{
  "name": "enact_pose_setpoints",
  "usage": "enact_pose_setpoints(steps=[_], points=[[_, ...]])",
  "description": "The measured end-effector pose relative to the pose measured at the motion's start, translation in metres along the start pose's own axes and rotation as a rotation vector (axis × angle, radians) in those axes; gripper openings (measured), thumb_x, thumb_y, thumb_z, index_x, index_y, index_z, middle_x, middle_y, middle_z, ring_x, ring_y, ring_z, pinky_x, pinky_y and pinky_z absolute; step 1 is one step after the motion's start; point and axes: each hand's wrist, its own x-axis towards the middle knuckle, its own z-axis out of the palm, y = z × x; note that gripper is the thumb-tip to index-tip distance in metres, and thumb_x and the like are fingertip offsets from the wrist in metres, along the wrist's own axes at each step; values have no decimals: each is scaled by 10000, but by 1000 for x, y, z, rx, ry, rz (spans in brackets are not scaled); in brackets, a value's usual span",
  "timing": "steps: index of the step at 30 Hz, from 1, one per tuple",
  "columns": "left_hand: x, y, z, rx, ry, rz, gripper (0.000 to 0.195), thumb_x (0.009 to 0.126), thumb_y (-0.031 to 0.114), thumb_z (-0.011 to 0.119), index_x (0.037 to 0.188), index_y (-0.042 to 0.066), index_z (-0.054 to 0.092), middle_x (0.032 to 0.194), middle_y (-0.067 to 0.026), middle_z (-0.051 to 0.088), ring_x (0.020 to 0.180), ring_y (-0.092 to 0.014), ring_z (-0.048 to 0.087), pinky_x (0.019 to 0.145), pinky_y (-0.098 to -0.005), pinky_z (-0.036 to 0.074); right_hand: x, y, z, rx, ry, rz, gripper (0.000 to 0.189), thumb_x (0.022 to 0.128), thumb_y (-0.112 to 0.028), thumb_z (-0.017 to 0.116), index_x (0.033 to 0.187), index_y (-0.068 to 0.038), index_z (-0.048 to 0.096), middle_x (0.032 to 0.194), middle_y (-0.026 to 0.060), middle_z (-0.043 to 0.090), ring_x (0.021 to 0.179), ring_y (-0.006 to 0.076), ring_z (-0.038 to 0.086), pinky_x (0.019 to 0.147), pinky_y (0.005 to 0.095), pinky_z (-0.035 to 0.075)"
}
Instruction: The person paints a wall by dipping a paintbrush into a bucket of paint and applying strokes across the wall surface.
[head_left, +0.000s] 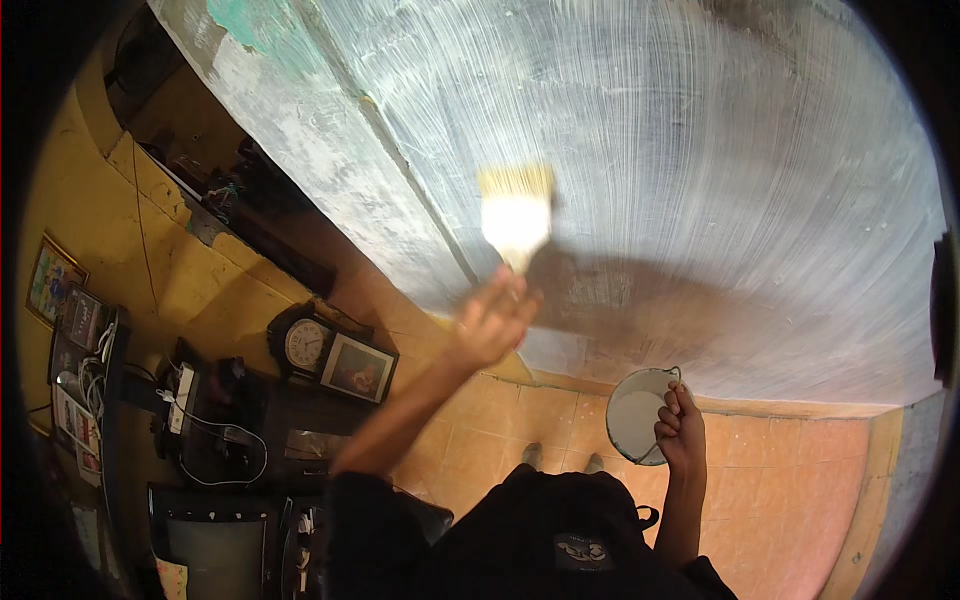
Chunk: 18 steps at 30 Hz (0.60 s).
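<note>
My left hand (495, 319) grips the handle of a wide paintbrush (517, 217) with pale bristles, its bristle end pointing up the picture at the wall. Streaky whitish paint covers the wall (637, 135), and the brush overlaps it in view; whether the bristles touch it I cannot tell. Part of the hand and the brush look blurred. Lower right, my right hand (679, 424) is closed on the wire handle of a bucket (616, 420) holding whitish liquid. The bucket hangs above the tiled floor, near the wall's base.
Orange floor tiles (757, 450) run along the wall base, with my feet on them. At left are a dark cabinet with a clock (305, 343), a framed picture (358, 367), a power strip (181, 397) with cables, and a screen (217, 555). A doorway opens beside the painted wall.
</note>
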Motion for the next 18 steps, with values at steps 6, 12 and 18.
enact_pose_setpoints(steps=[6, 12, 18], points=[[-164, 124, 143, -276, -58, -189, 287, 813, 52, 689, 1096, 98, 689, 1218, -88, 550, 1227, -303, 519, 963, -388, 537, 7, -14, -17, -60, -37, -15, 155, 1035, -224, 453, 1097, -114, 544, 686, -59, 423, 472, 15, 306, 389, 157, 268], [-223, 159, 144, -594, -355, -347, 356, 812, 68, 663, 1167, 77, 638, 1210, -123, 559, 1226, -294, 528, 952, -367, 530, 11, -15, -16, -65, -65, 15, 152, 1036, -232, 456, 1092, -120, 542, 689, -63, 420, 478, 13, 310, 392, 157, 266], [-185, 115, 118, -683, -622, -300, 297, 827, 60, 634, 1121, 106, 635, 1177, -95, 598, 1115, -276, 585, 798, -379, 564, 15, -9, -12, -84, -64, 22, 141, 1033, -230, 462, 1083, -124, 539, 695, -63, 424, 480, 12, 311, 397, 154, 264]])
